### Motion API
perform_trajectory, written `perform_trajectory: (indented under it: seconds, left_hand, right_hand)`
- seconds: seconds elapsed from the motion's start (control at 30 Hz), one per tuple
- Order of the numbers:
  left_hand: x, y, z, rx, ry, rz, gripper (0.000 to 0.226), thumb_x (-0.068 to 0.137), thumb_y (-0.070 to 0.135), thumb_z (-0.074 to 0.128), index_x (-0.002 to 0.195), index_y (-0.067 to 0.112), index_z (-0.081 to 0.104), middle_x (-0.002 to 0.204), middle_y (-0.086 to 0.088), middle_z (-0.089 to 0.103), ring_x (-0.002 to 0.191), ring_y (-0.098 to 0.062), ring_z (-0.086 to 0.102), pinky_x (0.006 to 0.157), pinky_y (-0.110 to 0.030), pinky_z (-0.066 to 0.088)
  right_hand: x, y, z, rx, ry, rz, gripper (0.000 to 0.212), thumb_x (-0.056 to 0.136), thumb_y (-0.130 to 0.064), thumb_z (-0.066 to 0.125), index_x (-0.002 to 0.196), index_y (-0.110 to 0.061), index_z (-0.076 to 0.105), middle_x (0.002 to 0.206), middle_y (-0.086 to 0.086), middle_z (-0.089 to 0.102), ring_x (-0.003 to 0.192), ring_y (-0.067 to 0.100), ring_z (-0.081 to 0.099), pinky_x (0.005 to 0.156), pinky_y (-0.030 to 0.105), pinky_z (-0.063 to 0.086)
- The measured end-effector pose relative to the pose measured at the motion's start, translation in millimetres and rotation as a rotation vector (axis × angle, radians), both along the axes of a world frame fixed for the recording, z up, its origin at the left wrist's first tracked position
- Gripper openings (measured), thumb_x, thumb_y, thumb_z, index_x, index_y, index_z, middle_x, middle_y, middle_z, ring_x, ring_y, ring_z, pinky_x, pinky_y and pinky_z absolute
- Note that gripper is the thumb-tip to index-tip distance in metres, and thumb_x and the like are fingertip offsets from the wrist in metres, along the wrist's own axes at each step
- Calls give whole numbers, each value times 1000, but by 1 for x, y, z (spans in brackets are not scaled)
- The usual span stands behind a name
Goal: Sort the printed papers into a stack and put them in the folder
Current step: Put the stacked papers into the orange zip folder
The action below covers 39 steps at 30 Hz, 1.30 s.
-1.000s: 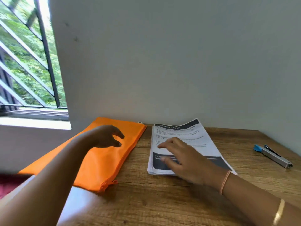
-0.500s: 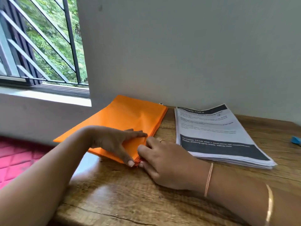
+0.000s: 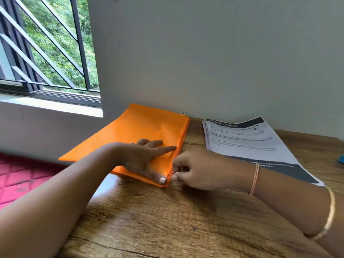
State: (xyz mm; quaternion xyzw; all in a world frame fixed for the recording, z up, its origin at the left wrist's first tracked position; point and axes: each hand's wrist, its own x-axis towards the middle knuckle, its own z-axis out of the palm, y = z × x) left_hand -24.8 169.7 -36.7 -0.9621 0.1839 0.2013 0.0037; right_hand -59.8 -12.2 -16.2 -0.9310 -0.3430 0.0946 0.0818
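A: Where's the folder (image 3: 138,127)?
B: Left side of table (image 3: 167,220), by the wall. L hand (image 3: 143,158) lies flat on it, fingers straight.
A: R hand (image 3: 202,169)?
B: Fingers curled, pinching folder's near corner edge. Paper stack (image 3: 247,146) sits further right, apart from folder.

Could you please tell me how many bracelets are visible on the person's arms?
2, both on the right arm: a thin peach thread band at the wrist, and a gold bangle farther up the forearm. None shows on the left arm; its underside is hidden.
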Motion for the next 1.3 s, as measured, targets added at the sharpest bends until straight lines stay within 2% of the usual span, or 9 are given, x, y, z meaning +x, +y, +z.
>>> perform_trajectory:
  seconds: [0.2,0.4,0.5,0.63,0.77,0.9,1.07,1.23,1.3]
  left_hand:
    - [5,-5,-3,127,-11,10,119,53,80,45,137,44,-32,149,-5,-37,137,-33,-30,112,-60,-5]
    - [5,-6,-2,142,2,30,117,65,77,52,133,43,-38,144,-7,-43,131,-36,-39,109,-65,-8]
    - [6,-6,-2,130,18,36,125,49,83,46,132,44,-39,143,-7,-45,130,-37,-39,107,-69,-6]
    - [8,-6,-2,112,51,38,128,37,85,40,130,47,-38,143,-5,-46,129,-38,-40,105,-72,-3]
    - [9,-8,-2,90,78,40,127,39,84,43,130,48,-38,142,-3,-46,129,-37,-41,104,-73,-4]
    - [10,-8,-3,86,93,25,121,60,79,55,132,47,-37,142,-1,-47,130,-37,-40,104,-74,-4]
    - [11,-7,-4,81,109,7,120,62,78,57,130,49,-38,144,2,-44,135,-32,-35,104,-73,-6]
    - [12,-7,-5,82,115,23,120,62,78,57,131,49,-36,145,3,-43,136,-32,-34,104,-73,-7]
    - [12,-7,-4,78,119,27,120,62,78,58,132,50,-35,146,4,-42,136,-32,-33,104,-73,-7]
  right_hand:
    - [6,0,2,-77,-200,1,18,92,-30,56,74,-23,54,74,-7,53,75,13,50,63,28,40]
    - [57,-1,11,-172,-375,-75,17,94,-32,50,95,-19,62,92,-2,62,88,19,57,71,30,44]
    - [98,-2,11,-211,-510,-140,19,92,-34,49,93,-20,62,94,1,62,83,21,56,65,29,38]
    - [146,-1,14,-230,-523,-244,14,91,-28,48,88,-20,58,89,1,58,80,20,53,67,29,38]
    - [191,-2,12,-264,-551,-373,10,90,-24,48,85,-17,54,86,4,55,79,23,52,68,29,36]
    - [229,-2,1,-322,-581,-475,22,92,-28,47,103,-14,59,101,7,60,98,28,59,75,31,37]
    - [259,-7,-5,-389,-617,-571,30,91,-33,48,112,-16,60,109,6,62,104,27,59,76,33,33]
    - [268,2,-19,-345,-599,-604,32,93,-39,47,110,-16,60,85,2,55,96,25,59,76,33,36]
    - [264,1,-20,-246,-573,-621,38,92,-38,50,120,-12,51,103,7,58,104,29,57,79,36,38]
